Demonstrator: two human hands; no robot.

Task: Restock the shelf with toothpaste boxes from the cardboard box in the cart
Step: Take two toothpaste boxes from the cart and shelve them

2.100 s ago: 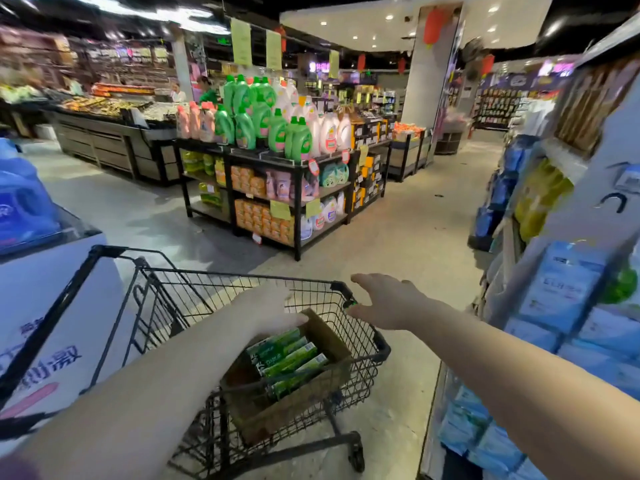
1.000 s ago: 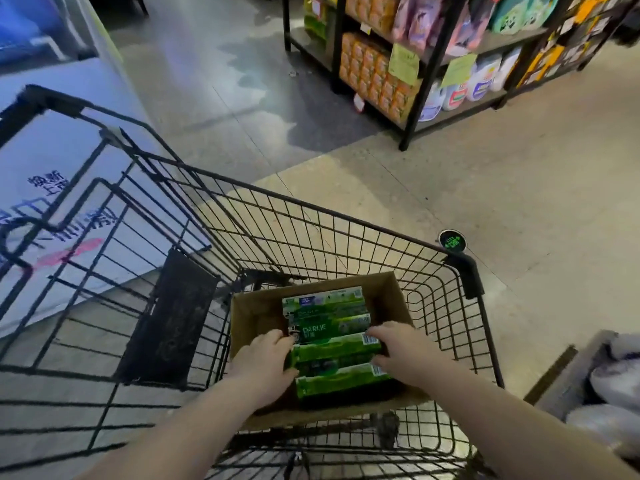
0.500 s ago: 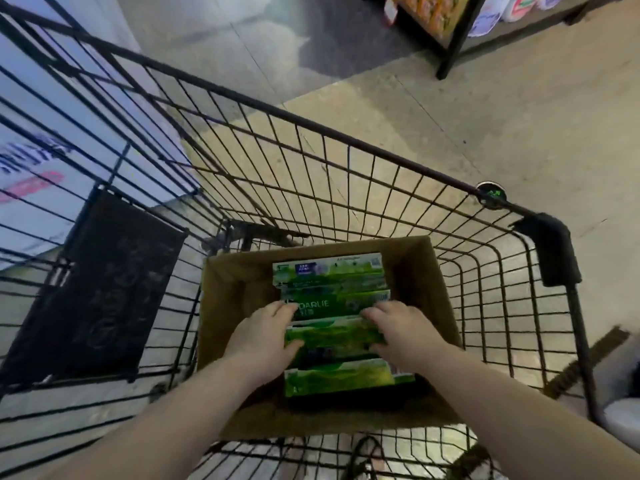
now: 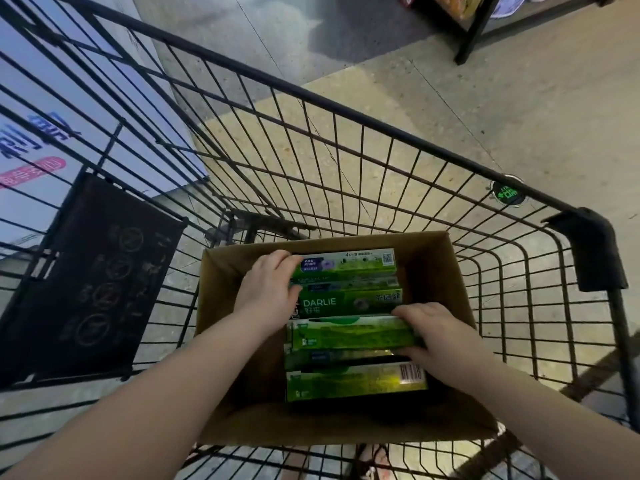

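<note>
Green rectangular toothpaste boxes (image 4: pixel 346 303) lying flat inside open brown cardboard box (image 4: pixel 460 292), itself sitting in black wire cart (image 4: pixel 346 140). Long axes running left-right, across both forearms.

Left hand (image 4: pixel 268 289) curling fingers over left ends of far boxes. Right hand (image 4: pixel 438 336) cupping right ends of nearer boxes; thumbs hidden, grip closure unclear.

Counting: six boxes showing, one carton, one cart.

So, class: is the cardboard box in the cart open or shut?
Open. The cardboard box has no lid or flaps over its top; green toothpaste boxes show inside, and both hands reach in from above.
</note>
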